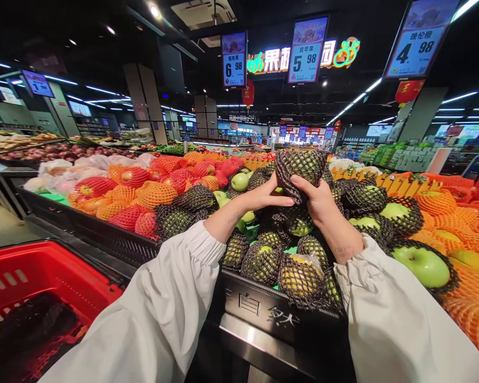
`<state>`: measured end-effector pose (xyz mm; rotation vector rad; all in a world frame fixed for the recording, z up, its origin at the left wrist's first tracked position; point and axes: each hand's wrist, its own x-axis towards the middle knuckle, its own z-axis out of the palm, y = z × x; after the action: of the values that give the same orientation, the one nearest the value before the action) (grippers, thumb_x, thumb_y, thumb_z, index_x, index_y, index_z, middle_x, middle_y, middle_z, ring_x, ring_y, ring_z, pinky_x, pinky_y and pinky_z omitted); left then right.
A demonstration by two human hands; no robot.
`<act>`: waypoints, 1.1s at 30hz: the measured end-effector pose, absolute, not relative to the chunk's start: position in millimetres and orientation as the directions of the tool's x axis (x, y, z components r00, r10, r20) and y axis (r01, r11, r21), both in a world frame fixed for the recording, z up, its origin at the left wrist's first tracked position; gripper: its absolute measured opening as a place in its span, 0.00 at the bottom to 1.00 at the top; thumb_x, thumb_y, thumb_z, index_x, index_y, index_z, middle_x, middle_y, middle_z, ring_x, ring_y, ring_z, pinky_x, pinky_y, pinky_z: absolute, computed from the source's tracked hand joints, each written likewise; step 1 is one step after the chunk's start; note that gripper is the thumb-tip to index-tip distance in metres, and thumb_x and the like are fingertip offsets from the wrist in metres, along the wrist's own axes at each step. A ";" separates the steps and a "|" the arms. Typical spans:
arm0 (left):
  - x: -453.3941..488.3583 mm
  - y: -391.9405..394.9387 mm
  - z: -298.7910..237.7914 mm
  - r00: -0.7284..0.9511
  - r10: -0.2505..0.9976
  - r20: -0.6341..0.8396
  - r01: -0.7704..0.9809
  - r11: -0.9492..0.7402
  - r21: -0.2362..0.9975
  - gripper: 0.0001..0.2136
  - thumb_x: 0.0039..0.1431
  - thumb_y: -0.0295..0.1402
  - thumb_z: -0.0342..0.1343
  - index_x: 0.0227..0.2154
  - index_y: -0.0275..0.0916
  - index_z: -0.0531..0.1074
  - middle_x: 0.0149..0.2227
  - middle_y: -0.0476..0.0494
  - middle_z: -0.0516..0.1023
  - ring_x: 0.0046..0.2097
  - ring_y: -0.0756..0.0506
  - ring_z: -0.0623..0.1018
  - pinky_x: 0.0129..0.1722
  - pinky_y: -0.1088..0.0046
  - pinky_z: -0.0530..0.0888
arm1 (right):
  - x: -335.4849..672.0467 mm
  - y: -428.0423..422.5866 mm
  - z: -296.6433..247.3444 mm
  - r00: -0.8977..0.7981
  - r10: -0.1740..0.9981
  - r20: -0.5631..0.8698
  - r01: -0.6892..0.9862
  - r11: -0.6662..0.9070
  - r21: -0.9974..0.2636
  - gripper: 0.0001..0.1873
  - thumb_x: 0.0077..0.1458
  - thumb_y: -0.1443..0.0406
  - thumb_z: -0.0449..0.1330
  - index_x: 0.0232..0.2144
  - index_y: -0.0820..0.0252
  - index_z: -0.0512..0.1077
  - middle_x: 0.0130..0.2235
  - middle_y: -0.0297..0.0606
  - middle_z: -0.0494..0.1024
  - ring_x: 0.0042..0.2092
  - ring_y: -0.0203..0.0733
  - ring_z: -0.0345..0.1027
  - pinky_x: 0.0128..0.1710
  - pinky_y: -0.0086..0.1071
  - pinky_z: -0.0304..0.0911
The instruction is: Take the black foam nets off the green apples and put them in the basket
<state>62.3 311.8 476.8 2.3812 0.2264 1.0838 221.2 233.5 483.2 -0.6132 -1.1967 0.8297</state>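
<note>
A green apple in a black foam net (303,166) is held up between my two hands, above the heap in the middle. My left hand (268,194) grips its left side, thumb and fingers on the netting. On the other side my right hand (318,201) wraps round it, the thumb lying across its front. Below and around them sit more netted green apples (262,260). One yellowish fruit in a black net (301,276) lies at the front edge of the bin. The fingers behind the held apple are hidden.
A red shopping basket (59,260) with something dark inside stands at the lower left. Red and orange netted fruit (155,194) fills the bin to the left, with orange-netted fruit (455,234) at right. The black bin front (279,311) borders the apples. Price screens (309,50) hang overhead.
</note>
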 end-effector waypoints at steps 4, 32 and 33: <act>67.7 317.0 474.2 0.577 0.475 0.664 -0.084 -0.775 0.627 0.47 0.41 0.57 0.70 0.61 0.39 0.61 0.63 0.30 0.68 0.66 0.32 0.69 0.66 0.50 0.68 | 220.6 237.4 481.7 0.094 0.830 0.549 -0.268 0.552 -0.789 0.31 0.32 0.54 0.79 0.39 0.57 0.75 0.44 0.40 0.84 0.45 0.51 0.80 0.53 0.47 0.75; 68.6 311.9 482.1 0.160 0.537 0.828 0.087 -0.844 0.530 0.42 0.36 0.31 0.74 0.56 0.38 0.61 0.57 0.33 0.74 0.59 0.35 0.75 0.61 0.55 0.70 | 225.8 236.6 477.6 -0.023 0.614 0.789 0.389 0.733 -0.558 0.56 0.40 0.37 0.68 0.63 0.52 0.50 0.63 0.53 0.63 0.61 0.55 0.66 0.60 0.50 0.63; 68.1 310.6 481.6 0.221 0.516 0.828 0.096 -0.856 0.508 0.42 0.37 0.33 0.74 0.57 0.39 0.61 0.57 0.34 0.75 0.58 0.35 0.75 0.61 0.55 0.70 | 224.7 236.5 476.2 -0.044 0.608 0.793 0.432 0.727 -0.534 0.59 0.39 0.38 0.69 0.64 0.53 0.48 0.65 0.54 0.61 0.63 0.55 0.63 0.62 0.51 0.61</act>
<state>68.1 310.6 481.6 2.1525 0.5687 1.6722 224.7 236.5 476.2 -0.8429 -1.6733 0.1738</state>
